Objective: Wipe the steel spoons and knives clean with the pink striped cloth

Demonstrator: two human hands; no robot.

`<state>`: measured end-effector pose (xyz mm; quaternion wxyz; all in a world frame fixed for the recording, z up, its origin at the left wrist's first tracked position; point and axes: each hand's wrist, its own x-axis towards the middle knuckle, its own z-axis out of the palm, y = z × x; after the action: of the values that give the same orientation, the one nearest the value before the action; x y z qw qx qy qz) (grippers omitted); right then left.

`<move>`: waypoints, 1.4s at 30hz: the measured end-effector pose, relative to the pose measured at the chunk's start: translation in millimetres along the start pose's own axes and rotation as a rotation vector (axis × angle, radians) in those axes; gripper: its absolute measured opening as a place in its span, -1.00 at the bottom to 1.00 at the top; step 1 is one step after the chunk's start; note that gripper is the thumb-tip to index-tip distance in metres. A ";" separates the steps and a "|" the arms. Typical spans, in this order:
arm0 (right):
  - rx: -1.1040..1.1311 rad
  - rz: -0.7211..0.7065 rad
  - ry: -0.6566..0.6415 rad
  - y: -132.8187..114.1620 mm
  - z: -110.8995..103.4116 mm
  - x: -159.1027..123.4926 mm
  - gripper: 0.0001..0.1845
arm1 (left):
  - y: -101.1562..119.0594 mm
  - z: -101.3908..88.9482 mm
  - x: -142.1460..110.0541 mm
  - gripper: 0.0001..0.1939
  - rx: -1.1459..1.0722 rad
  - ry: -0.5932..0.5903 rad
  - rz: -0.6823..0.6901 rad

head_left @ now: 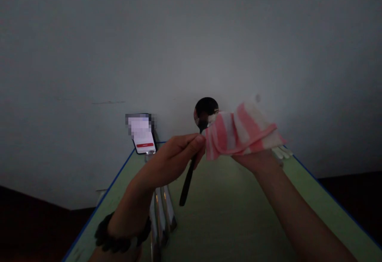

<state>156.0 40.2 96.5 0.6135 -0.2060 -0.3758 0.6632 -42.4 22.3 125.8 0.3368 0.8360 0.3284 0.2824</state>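
Observation:
A dark ladle (205, 108) with a round, shiny bowl is held up in the air over the table, bowl uppermost. My left hand (176, 156) is closed around the upper part of its handle, and the handle's end slants down to the left. A pink-and-white striped cloth (232, 132) drapes over my right hand (259, 160), whose fingers are mostly hidden under it. The cloth's left edge meets the lower right side of the bowl.
A phone (144, 136) with a lit screen leans against the wall (191, 35) at the back left, a small metallic item (149, 155) before it. Several wrapped, long utensils (162, 214) lie by my left forearm. White gloves (283, 151) rest at the back right of the green table (232, 214).

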 end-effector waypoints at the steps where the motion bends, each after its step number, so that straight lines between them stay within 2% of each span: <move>1: 0.024 0.028 -0.010 3.2 0.0 2.2 -0.68 | 0.1 -1.5 -0.4 -0.56 0.029 -0.008 -0.017; 5: 0.113 0.056 -0.035 15.9 1.0 8.8 -0.70 | 0.0 -6.2 -1.6 -0.56 0.148 -0.027 -0.093; 9: 0.221 0.032 0.069 24.7 4.9 9.1 -0.64 | -2.5 -6.7 -0.9 -0.56 0.241 0.004 -0.126; 11: 0.191 0.029 0.076 26.3 9.9 5.6 -0.65 | -3.8 -5.4 0.5 -0.56 0.281 -0.005 -0.130; 15: 0.131 -0.056 0.103 27.5 22.1 -6.4 -0.87 | -6.0 0.7 4.6 -0.53 0.367 -0.069 -0.114; 18: 0.111 -0.052 0.065 31.1 25.9 -9.9 -0.86 | -8.0 6.8 7.4 -0.53 0.398 -0.097 -0.081; 21: 0.065 0.028 0.034 39.1 22.7 -4.7 -0.82 | -11.1 12.1 8.4 -0.61 0.432 -0.120 -0.058; 24: -0.010 0.082 0.107 48.9 17.0 2.7 -0.72 | -13.2 15.3 7.6 -0.76 0.404 -0.199 0.000; 26: -0.037 0.050 0.164 53.7 13.8 5.7 -0.67 | -12.2 15.8 6.4 -0.78 0.340 -0.271 0.006; 29: -0.058 -0.036 0.245 55.0 9.3 7.2 -0.73 | -8.2 14.5 4.6 -0.72 0.239 -0.369 -0.082; 31: -0.073 -0.042 0.303 51.6 5.9 7.1 -0.81 | -5.4 12.8 3.9 -0.74 0.196 -0.399 -0.138; 33: -0.058 0.024 0.308 45.9 2.5 7.0 -0.85 | -3.3 10.8 3.2 -0.76 0.172 -0.401 -0.156; 37: 0.031 0.140 0.191 36.7 -3.3 8.6 -0.80 | -1.1 7.0 2.3 -0.72 0.175 -0.383 -0.179; 42: -0.081 0.048 0.293 48.1 -9.7 15.3 -0.80 | -4.2 6.9 3.9 -0.62 0.251 -0.296 -0.216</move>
<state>128.9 59.1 57.2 0.6371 -0.3341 -0.3037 0.6247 -36.7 25.0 119.4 0.3029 0.8638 0.3954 0.0758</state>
